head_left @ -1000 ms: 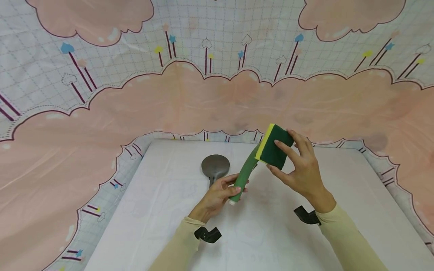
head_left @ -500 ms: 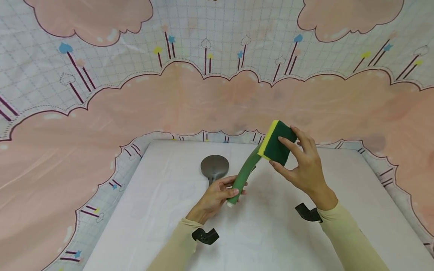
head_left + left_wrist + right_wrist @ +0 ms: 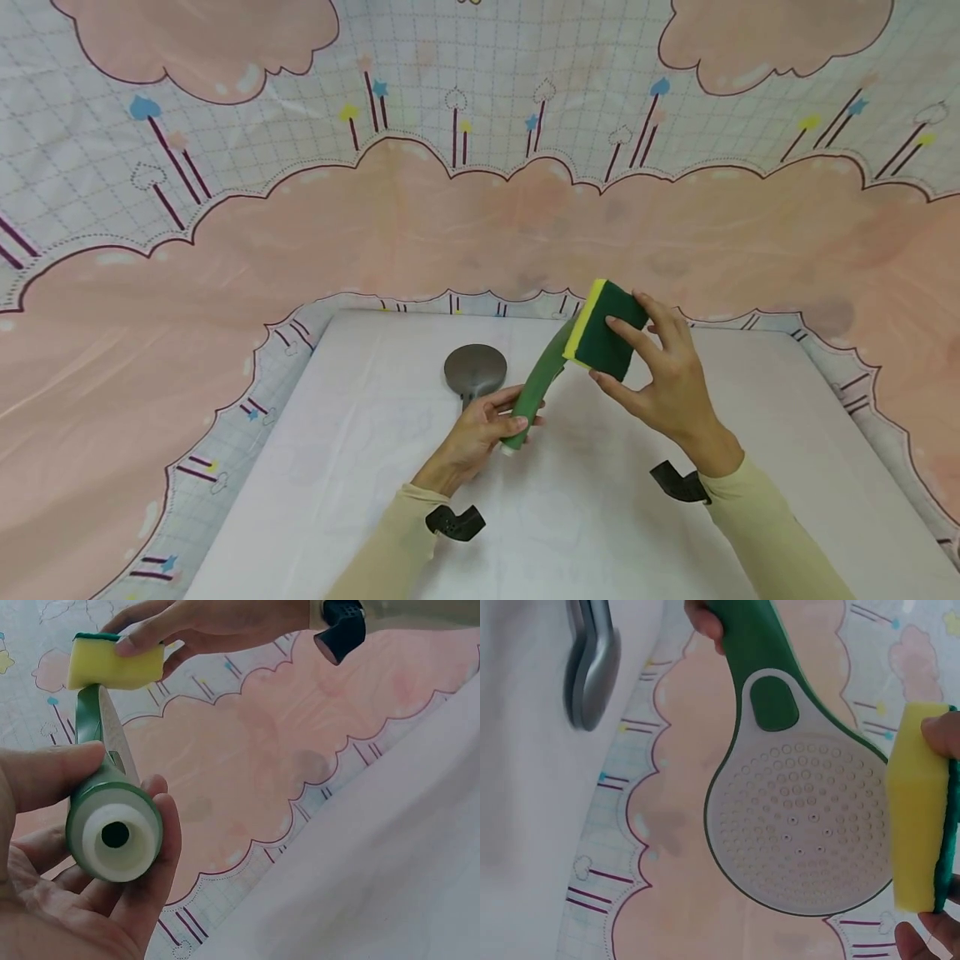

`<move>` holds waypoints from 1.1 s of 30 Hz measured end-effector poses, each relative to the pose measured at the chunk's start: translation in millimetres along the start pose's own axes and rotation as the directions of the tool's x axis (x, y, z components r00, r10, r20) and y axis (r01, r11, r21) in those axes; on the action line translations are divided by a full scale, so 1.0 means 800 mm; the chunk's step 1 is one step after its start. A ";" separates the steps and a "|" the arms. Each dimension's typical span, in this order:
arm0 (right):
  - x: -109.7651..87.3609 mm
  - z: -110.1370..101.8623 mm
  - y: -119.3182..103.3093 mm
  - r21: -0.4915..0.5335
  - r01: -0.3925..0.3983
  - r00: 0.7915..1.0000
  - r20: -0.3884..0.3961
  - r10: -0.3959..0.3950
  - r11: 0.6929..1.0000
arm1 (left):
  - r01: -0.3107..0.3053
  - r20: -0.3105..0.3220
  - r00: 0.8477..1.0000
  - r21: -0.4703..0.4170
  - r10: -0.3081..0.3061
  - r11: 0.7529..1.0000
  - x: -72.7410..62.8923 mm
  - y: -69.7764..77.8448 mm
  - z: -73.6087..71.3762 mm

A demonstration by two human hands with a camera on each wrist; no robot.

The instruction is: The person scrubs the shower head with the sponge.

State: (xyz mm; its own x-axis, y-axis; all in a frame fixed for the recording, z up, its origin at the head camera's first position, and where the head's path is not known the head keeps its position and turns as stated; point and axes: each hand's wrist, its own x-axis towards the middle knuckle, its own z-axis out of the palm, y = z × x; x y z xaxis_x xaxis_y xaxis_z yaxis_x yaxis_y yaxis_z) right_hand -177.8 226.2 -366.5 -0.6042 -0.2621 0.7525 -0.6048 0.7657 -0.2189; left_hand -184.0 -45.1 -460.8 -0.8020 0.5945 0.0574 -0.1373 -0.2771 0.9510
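Head view: sponge [image 3: 602, 340] has dipped slightly L & nearer vs half a sec ago, moving w/ R hand [image 3: 671, 383]; L hand [image 3: 476, 435] & green shower head [image 3: 549, 367] abt where they were. Reads to me as a short rubbing stroke, L side steadying, R side doing the work. Hands apart: L hand clamped round the handle nr its near end, R hand pinching sponge by its edges, green scourer side up. Both things held above the table [image 3: 360, 467], R of centre, shower head tilted w/ its head far, mostly hidden by sponge. Grey shower head [image 3: 475, 367] lies on table, far L, partly behind L hand. Table white; backdrop [image 3: 487, 237] beyond, pink clouds, grid, stars & hearts. Cream sleeves [image 3: 390, 546], black straps [image 3: 455, 523] at wrists

L wrist view: white handle end [image 3: 96, 841] w/ dark hole, thumb & fingers round it. Sponge's yellow side toward shower head's far end, seems touching

R wrist view: white nozzle face [image 3: 802, 791] dotted w/ nubs, green oval [image 3: 774, 703] on neck. Sponge at its rim, looks in contact; exact contact pt can't tell. Grey handle off to the L, over table
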 end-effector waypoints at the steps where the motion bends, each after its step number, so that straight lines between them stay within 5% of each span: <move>1: -0.001 0.001 0.000 0.004 0.011 1.000 -0.006 -0.011 1.000 | 0.001 -0.006 1.000 0.002 -0.001 1.000 0.000 0.000 -0.001; 9: -0.003 0.004 -0.003 0.026 0.054 0.997 -0.051 -0.053 0.998 | -0.011 -0.010 1.000 0.028 0.011 1.000 -0.001 0.002 -0.010; 23: 0.001 -0.006 0.009 0.080 -0.064 0.998 -0.023 0.066 0.995 | -0.023 -0.018 1.000 -0.003 0.023 1.000 -0.006 -0.001 -0.018; 33: -0.004 -0.001 0.007 0.065 -0.063 0.998 -0.025 0.065 0.996 | -0.018 -0.048 0.999 0.006 0.018 1.000 -0.007 0.002 -0.017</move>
State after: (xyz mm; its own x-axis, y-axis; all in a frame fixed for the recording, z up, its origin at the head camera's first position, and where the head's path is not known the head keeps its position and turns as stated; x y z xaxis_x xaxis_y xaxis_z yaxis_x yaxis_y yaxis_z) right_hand -178.5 231.8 -369.8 -0.6288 -0.1970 0.7522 -0.5981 0.7407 -0.3060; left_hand -187.2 -59.2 -463.8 -0.8313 0.5526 0.0602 -0.1195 -0.2834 0.9515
